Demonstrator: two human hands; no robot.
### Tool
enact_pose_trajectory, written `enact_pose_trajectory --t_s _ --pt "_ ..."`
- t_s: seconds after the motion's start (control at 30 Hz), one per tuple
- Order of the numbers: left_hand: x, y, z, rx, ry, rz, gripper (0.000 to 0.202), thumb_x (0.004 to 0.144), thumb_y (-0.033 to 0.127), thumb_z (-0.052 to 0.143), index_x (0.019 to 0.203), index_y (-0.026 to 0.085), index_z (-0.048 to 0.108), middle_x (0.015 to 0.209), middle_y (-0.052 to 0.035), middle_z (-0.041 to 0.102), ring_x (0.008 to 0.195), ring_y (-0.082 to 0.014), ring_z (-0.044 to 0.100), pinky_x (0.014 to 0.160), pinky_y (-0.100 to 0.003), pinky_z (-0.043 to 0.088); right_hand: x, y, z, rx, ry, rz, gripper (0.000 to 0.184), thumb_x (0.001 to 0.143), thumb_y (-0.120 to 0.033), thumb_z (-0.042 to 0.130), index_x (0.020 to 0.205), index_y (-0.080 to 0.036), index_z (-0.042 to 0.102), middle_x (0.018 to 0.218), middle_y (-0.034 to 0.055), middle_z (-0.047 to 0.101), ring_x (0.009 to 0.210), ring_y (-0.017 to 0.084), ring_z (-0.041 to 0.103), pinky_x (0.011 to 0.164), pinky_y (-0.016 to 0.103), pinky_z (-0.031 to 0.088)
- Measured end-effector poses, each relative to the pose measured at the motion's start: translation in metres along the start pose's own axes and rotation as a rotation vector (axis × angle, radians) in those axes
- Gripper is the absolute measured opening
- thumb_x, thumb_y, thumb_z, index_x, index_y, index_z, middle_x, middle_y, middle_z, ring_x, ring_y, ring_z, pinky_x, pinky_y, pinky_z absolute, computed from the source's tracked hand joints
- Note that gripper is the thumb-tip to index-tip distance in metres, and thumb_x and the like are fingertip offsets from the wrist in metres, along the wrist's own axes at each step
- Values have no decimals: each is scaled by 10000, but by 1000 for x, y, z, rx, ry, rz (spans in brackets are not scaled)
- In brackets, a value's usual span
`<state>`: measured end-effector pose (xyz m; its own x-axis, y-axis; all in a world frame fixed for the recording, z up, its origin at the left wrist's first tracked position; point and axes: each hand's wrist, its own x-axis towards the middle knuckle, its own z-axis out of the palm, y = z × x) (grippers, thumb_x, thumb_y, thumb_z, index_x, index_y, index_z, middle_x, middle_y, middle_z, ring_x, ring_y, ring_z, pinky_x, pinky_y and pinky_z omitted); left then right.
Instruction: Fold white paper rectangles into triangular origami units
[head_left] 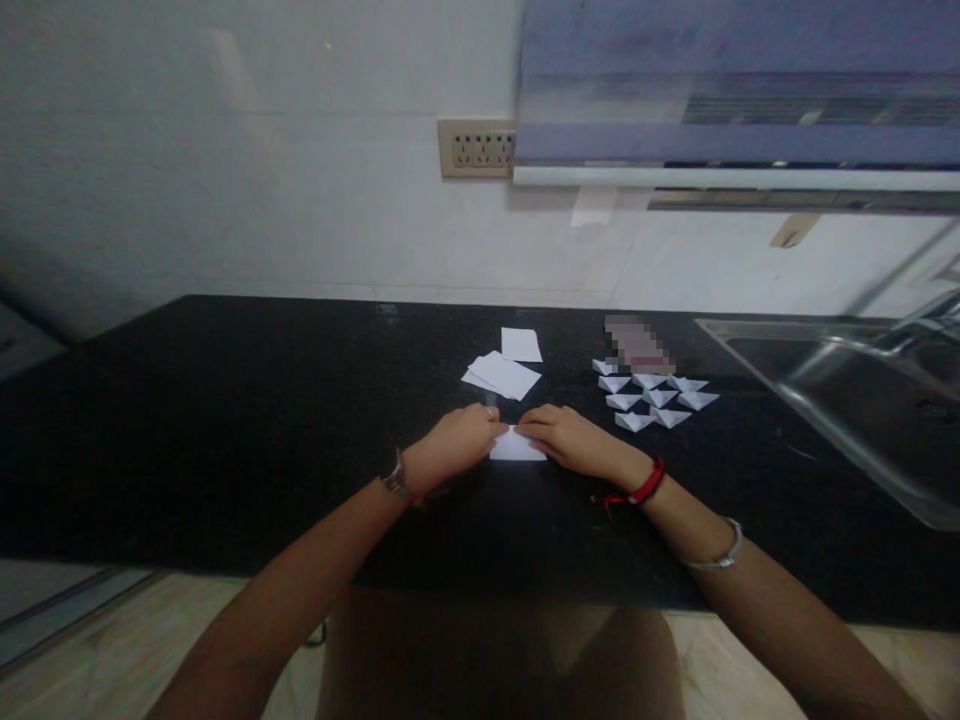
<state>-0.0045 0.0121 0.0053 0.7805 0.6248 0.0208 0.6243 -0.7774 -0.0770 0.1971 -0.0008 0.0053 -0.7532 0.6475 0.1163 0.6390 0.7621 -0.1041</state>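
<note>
A small sheet of white paper [517, 447] lies on the black countertop, its upper part folded in beneath my fingers. My left hand [466, 436] grips its upper left side, fingers closed together at the fold. From the other side, my right hand [570, 437] presses the upper right part, its fingertips close to those of the left. Just beyond my hands sit several loose white paper sheets [506, 375], overlapping, with one more sheet [521, 344] behind them. To the right, several folded paper boats [660, 398] stand in rough rows.
A blurred-out flat pinkish object [639, 343] lies behind the folded papers. At the right a steel sink [825, 400] is set into the black countertop [225, 430]. The wall carries a socket panel [480, 149], and a bluish hanging sheet [637, 90] covers its upper right.
</note>
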Motion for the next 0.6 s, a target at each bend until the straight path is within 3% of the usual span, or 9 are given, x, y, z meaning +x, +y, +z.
enact_pose_trajectory --t_s 0.33,0.6 --pt "2 -3 3 -66 19 11 228 823 204 354 932 184 554 871 -55 505 700 -140 473 567 -234 353 4 9 1 -129 -30 -51 306 856 -266 373 1099 -173 533 973 90 542 856 181 474 730 299 377" --pt "4 -3 0 -76 -12 -21 248 817 165 339 926 183 562 862 -59 515 691 -144 480 569 -241 342 5 7 -7 -176 -51 -1 296 860 -315 365 1059 -213 560 907 79 552 793 167 491 678 275 353"
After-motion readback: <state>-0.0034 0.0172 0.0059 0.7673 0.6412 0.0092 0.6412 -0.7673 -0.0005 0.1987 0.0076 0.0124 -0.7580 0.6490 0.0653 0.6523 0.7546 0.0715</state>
